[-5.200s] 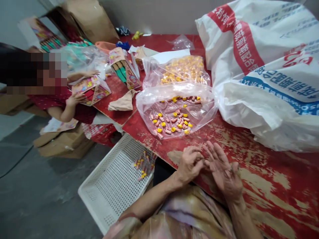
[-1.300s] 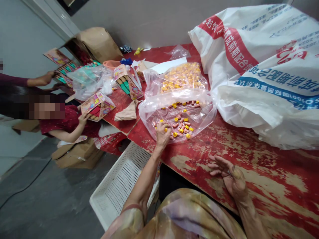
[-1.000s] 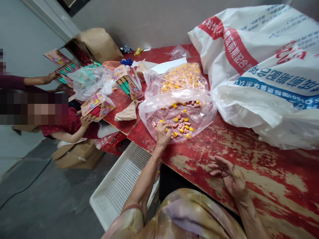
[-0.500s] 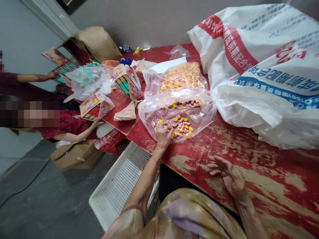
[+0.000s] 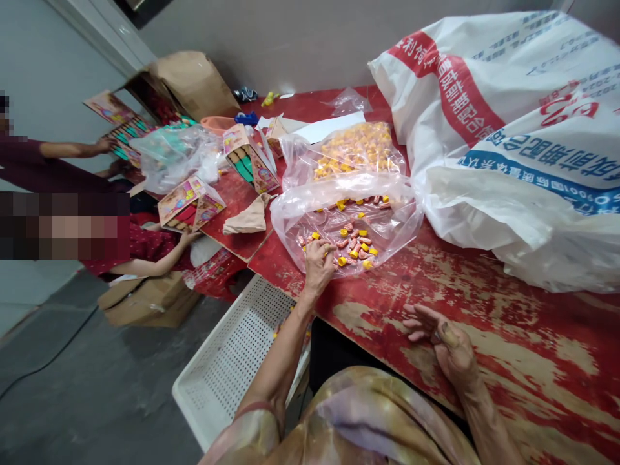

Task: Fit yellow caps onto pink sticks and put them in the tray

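My left hand [image 5: 318, 266] reaches over the near left edge of a clear plastic bag [image 5: 398, 234] lying on the table. Its fingers are curled down and drawn together among small pink speckled pieces [image 5: 342, 244] and yellow caps [image 5: 367, 265]. The fingertips are partly hidden, so what they pinch does not show. Some yellow caps appear joined to pink pieces. My right hand [image 5: 450, 349] is held over the table's near edge, palm turned up and fingers stretched to the left, with nothing seen in it.
Behind lies a bag of yellow caps [image 5: 361, 152]. A large white sack [image 5: 436, 148] stands right on the worn red table [image 5: 508, 323]. A white perforated basket [image 5: 223, 368] sits below left. Printed boxes [image 5: 191, 203] and two people, one in a dotted red sleeve [image 5: 155, 248], are leftward.
My left hand's fingers have drawn in slightly over the pieces. My right hand has barely moved. The view has shifted a little.
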`<state>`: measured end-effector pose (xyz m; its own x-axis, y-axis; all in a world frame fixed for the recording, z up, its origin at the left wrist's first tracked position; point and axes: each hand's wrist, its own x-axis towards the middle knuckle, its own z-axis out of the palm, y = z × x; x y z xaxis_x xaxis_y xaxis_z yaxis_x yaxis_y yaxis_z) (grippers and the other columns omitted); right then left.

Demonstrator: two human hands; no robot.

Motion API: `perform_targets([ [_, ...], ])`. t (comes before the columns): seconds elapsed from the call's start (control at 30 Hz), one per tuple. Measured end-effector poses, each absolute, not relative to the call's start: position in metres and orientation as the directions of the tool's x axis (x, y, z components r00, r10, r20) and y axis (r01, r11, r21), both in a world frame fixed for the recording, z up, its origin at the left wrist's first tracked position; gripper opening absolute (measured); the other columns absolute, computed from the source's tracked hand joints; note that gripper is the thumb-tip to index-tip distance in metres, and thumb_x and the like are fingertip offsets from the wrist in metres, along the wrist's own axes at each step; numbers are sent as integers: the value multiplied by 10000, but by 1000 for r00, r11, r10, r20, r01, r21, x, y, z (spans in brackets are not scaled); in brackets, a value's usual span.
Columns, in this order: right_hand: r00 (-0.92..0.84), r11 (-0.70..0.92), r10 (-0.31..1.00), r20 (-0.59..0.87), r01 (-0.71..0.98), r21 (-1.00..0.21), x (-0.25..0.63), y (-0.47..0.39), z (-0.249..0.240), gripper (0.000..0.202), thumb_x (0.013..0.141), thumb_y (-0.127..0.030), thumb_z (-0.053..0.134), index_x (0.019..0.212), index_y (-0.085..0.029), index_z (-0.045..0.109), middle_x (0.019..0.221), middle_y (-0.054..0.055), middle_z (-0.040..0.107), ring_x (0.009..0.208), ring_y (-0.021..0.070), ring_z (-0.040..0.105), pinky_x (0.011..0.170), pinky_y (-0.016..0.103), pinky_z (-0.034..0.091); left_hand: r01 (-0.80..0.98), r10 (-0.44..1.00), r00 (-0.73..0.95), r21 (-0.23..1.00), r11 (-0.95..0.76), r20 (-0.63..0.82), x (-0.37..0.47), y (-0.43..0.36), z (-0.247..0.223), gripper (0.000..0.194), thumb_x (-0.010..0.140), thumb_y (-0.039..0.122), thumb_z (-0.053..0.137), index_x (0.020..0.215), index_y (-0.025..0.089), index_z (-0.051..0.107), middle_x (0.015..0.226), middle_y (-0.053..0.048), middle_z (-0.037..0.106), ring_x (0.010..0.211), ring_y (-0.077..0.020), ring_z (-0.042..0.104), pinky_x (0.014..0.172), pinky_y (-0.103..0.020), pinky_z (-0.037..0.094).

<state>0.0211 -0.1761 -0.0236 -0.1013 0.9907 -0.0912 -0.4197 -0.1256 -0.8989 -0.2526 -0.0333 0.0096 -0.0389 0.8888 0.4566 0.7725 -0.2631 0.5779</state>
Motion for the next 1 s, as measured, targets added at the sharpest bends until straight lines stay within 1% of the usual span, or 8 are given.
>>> perform_targets([
  [0.13,-107,-158,986,-126,-378,-912,19,-174,-21,384,891,-463,479,1148,-214,617,1171,139,599,906,243,632,648,334,543,799,898,10,536,-273,441,-249,-37,16,208,796,107,515,838,234,675,967,-44,615,983,-203,536,906,-379,412],
  [0.2,-104,-175,984,-145,-382,-908,17,-171,-18,374,886,-462,491,1127,-210,627,1145,139,613,879,234,639,636,320,541,845,892,99,436,-310,442,-243,-43,20,186,795,153,544,893,240,676,1036,-55,617,1054,-234,512,937,-420,385],
  [0.33,-101,-189,982,-162,-392,-900,12,-165,-15,366,877,-470,512,1097,-207,640,1106,135,632,839,213,645,615,295,539,897,864,335,152,-414,376,-229,-62,24,194,790,287,612,971,231,658,1238,-100,568,1218,-336,413,984,-536,286],
  [0.43,-115,-197,979,-167,-346,-917,10,-165,-17,367,875,-465,524,1114,-206,631,1115,132,630,846,211,645,631,297,542,885,847,420,60,-461,326,-227,-78,19,207,820,270,581,1011,218,639,1284,-125,546,1260,-349,396,998,-557,259],
  [0.67,-125,-164,983,-135,-263,-951,9,-167,-19,353,874,-455,534,1120,-220,627,1113,114,634,838,211,649,638,298,549,882,838,432,38,-470,334,-245,-105,10,247,826,231,559,1065,235,623,1256,-124,578,1237,-315,455,1019,-541,266],
  [0.83,-128,-161,983,-133,-244,-956,10,-168,-19,343,878,-445,532,1126,-228,626,1118,105,634,833,199,651,649,284,552,906,841,370,50,-421,394,-257,-110,8,217,812,201,557,1008,235,644,1229,-113,596,1216,-320,471,995,-535,293],
  [0.93,-128,-148,984,-120,-236,-960,10,-168,-20,328,877,-443,536,1117,-241,631,1105,95,641,821,189,653,642,267,549,921,841,283,115,-373,461,-259,-107,8,223,781,150,562,968,228,655,1169,-100,624,1169,-312,498,954,-512,349],
  [1.0,-126,-144,985,-117,-233,-962,10,-168,-20,325,877,-445,536,1114,-245,632,1101,92,643,817,187,653,638,265,547,908,846,209,224,-355,491,-257,-105,10,234,772,116,547,945,228,660,1122,-88,639,1141,-286,508,944,-486,384],
])
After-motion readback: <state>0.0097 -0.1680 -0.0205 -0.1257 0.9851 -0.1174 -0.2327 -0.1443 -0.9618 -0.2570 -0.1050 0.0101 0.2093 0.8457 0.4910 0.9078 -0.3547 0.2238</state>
